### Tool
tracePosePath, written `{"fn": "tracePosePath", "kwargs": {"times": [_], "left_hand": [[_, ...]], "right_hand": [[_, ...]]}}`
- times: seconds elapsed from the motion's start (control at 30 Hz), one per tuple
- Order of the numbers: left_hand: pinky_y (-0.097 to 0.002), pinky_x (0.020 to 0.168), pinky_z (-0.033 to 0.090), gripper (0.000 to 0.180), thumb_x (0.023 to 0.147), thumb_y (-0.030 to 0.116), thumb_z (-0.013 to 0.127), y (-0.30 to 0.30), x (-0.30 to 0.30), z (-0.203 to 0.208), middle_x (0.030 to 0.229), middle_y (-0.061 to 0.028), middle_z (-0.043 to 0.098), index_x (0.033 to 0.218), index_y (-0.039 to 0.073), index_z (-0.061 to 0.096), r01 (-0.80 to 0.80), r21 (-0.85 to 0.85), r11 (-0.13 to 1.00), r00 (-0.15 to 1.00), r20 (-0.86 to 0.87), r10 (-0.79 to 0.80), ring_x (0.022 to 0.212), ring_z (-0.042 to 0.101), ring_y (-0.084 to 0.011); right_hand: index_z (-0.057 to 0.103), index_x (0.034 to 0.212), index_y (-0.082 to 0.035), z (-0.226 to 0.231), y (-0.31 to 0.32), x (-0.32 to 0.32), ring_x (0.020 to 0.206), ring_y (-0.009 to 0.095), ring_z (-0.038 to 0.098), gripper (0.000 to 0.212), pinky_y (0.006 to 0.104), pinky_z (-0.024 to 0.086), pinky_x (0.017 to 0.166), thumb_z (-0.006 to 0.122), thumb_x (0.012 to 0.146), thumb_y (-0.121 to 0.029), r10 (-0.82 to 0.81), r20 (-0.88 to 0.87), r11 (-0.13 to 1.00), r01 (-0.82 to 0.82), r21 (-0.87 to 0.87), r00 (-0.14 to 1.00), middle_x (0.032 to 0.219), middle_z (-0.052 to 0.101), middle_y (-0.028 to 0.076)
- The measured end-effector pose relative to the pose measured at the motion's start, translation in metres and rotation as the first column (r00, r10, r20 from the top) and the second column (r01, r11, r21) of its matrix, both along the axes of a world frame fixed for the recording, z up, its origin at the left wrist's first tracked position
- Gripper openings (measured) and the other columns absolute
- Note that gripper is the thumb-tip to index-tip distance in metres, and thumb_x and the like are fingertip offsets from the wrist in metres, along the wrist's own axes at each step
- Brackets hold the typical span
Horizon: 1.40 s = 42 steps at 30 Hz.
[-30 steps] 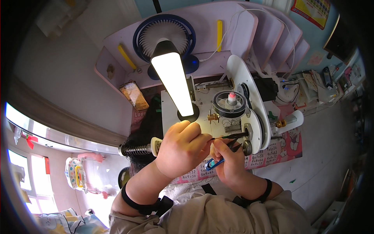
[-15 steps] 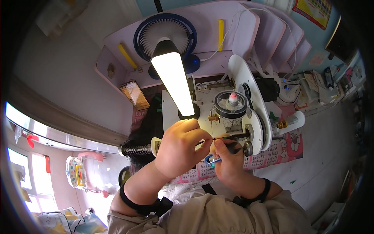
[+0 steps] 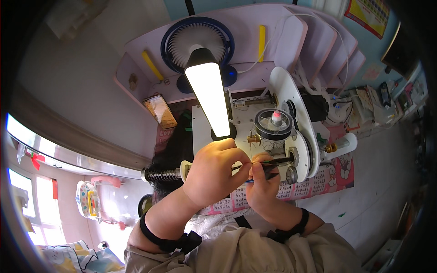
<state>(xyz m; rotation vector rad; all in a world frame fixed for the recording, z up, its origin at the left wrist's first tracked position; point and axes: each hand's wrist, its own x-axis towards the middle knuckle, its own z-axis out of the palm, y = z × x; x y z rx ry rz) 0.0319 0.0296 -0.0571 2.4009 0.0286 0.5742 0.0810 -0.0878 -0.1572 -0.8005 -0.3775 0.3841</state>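
My left hand (image 3: pixel 214 168) is closed in a pinch, its thumb and forefinger tips meeting just beside my right fingertips. My right hand (image 3: pixel 263 184) pinches a dark hair-like strand (image 3: pixel 281 160), which runs right to a round metal hub (image 3: pixel 293 157) on a white tabletop machine (image 3: pixel 203 120). A slim blue piece (image 3: pixel 250 180) shows under the right fingers; its kind is hidden. Above the hands sits a clear-and-black spool (image 3: pixel 273 125) beside a small brass fitting (image 3: pixel 253 138). A mass of long black hair (image 3: pixel 170 150) lies left of my left hand.
A bright lamp (image 3: pixel 207 95) reaches down over the machine. Behind it stand a blue-rimmed fan (image 3: pixel 198 38) and a lilac shelf (image 3: pixel 246 22). A phone (image 3: pixel 160 111) leans at the left. A spring-loaded shaft (image 3: pixel 164 174) projects left; a patterned pink mat (image 3: pixel 296 193) lies underneath.
My two hands have drawn together until their fingertips nearly touch. The blue piece is now mostly covered. The whole view has shifted slightly.
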Motion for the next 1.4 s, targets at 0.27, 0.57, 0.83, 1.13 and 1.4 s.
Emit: {"fn": "tracePosePath", "kwargs": {"times": [0.27, 0.57, 0.83, 1.13, 1.4], "left_hand": [[-0.0328, 0.054, 0.042, 0.008, 0.07, 0.009, 0.07, 0.003, -0.002, 0.006, 0.068, -0.0077, 0.052, 0.077, 0.006, 0.065, 0.029, 0.009, 1.0, 0.993, -0.115, -0.028, 0.06, 0.053, -0.024], [-0.0285, 0.055, 0.041, 0.01, 0.077, 0.014, 0.068, 0.004, 0.001, 0.004, 0.069, -0.0065, 0.053, 0.079, 0.004, 0.066, -0.005, -0.136, 0.991, 0.977, -0.212, -0.024, 0.061, 0.052, -0.0175], [-0.0275, 0.061, 0.043, 0.012, 0.077, 0.014, 0.067, 0.003, 0.003, 0.005, 0.075, -0.0061, 0.057, 0.08, 0.003, 0.067, -0.031, -0.198, 0.98, 0.951, -0.306, -0.032, 0.068, 0.055, -0.0169], [-0.0282, 0.063, 0.044, 0.011, 0.077, 0.015, 0.066, 0.001, 0.002, 0.004, 0.075, -0.0058, 0.059, 0.08, 0.004, 0.067, -0.046, -0.141, 0.989, 0.952, -0.305, 0.0, 0.069, 0.056, -0.0165], [-0.0344, 0.062, 0.046, 0.014, 0.077, 0.022, 0.063, -0.001, 0.002, 0.003, 0.076, -0.006, 0.059, 0.077, 0.009, 0.068, -0.053, -0.139, 0.989, 0.961, -0.277, 0.013, 0.068, 0.059, -0.0242]], "right_hand": [[0.053, 0.094, -0.005, 0.006, 0.001, -0.004, 0.065, 0.004, 0.043, 0.007, 0.02, 0.035, 0.059, 0.058, 0.089, -0.008, -0.032, -0.092, 0.999, 0.031, -0.011, 0.995, 0.084, 0.05, -0.001], [0.056, 0.093, -0.004, 0.02, -0.005, -0.008, 0.062, 0.005, 0.044, 0.008, 0.0193, 0.036, 0.056, 0.062, 0.088, -0.008, -0.013, -0.265, 1.0, 0.005, -0.028, 0.964, 0.073, 0.052, -0.001], [0.055, 0.098, -0.003, 0.001, -0.012, -0.026, 0.062, 0.005, 0.047, 0.024, 0.0207, 0.038, 0.057, 0.06, 0.092, -0.026, 0.316, -0.158, 0.869, -0.352, -0.346, 0.935, 0.077, 0.054, -0.002], [0.057, 0.094, -0.001, 0.015, -0.001, -0.041, 0.067, 0.007, 0.049, 0.022, 0.0216, 0.038, 0.06, 0.057, 0.093, -0.023, 0.558, -0.191, 0.785, -0.589, -0.195, 0.807, 0.079, 0.059, 0.004], [0.06, 0.094, -0.001, 0.018, -0.004, -0.048, 0.074, 0.007, 0.051, 0.026, 0.0219, 0.042, 0.068, 0.054, 0.095, -0.026, 0.559, -0.173, 0.76, -0.585, -0.282, 0.811, 0.083, 0.06, 0.001]]}}
